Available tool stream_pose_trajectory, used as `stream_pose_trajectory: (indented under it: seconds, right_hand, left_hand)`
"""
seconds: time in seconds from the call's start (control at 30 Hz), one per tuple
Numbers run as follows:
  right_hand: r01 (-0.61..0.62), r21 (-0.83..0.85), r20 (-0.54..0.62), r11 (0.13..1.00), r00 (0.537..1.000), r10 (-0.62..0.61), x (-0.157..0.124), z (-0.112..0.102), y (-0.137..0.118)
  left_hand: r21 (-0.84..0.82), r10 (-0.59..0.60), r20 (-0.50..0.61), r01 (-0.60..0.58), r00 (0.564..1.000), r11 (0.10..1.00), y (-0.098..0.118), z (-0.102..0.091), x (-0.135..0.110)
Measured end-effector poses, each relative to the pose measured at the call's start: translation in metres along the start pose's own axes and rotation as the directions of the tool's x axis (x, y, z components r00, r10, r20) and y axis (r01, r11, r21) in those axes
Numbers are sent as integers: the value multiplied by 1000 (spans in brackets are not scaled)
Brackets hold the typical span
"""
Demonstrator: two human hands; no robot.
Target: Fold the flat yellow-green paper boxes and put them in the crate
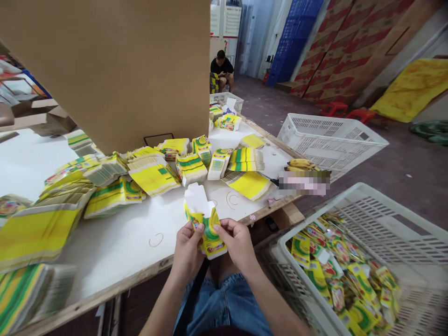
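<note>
Between my two hands, near the table's front edge, is a small yellow and green carton [210, 231] with its white top flaps standing open. My left hand [189, 242] pinches its left side with the thumb in front. On the right side, my right hand [236, 238] grips the same carton between thumb and fingers. Beyond it on the white table [133, 247] lie stacks of flattened yellow cartons [154, 175]. A banded bundle [191, 168] and a standing stack [219, 163] are closest behind the held carton.
A large brown cardboard box [140, 70] stands at the back. At right, a white plastic basket [392, 214] holds many folded cartons [346, 266]; another white basket [329, 140] is behind it. Bananas [303, 164] lie at the table's right edge. A person [222, 70] sits far back.
</note>
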State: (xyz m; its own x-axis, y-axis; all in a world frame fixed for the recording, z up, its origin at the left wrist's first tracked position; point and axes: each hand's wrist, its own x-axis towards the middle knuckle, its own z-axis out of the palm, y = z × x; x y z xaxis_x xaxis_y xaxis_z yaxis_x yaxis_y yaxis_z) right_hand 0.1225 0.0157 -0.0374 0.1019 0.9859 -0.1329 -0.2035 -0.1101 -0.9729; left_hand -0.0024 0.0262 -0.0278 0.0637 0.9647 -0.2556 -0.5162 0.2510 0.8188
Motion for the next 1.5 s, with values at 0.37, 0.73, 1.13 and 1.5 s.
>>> stream_pose_trajectory:
  seconds: [0.37, 0.73, 1.13, 1.5]
  right_hand:
    - [169, -128, 211, 977, 967, -139, -8, -26, -16]
    - [338, -368, 299, 866, 925, -234, -5, -40, -34]
    - [65, -406, 245, 911, 969, 40, -7, -42, -39]
    - [192, -641, 195, 743, 977, -85, -5, -40, -26]
  left_hand:
    - [243, -4, 244, -57, 970, 968, 13, -4, -14]
    - [112, -132, 430, 92, 893, 989, 2, -15, -17]
    - [338, -84, 317, -30, 945, 941, -7, -9, -13]
    - [256, -111, 309, 30, 945, 966, 0, -9, -11]
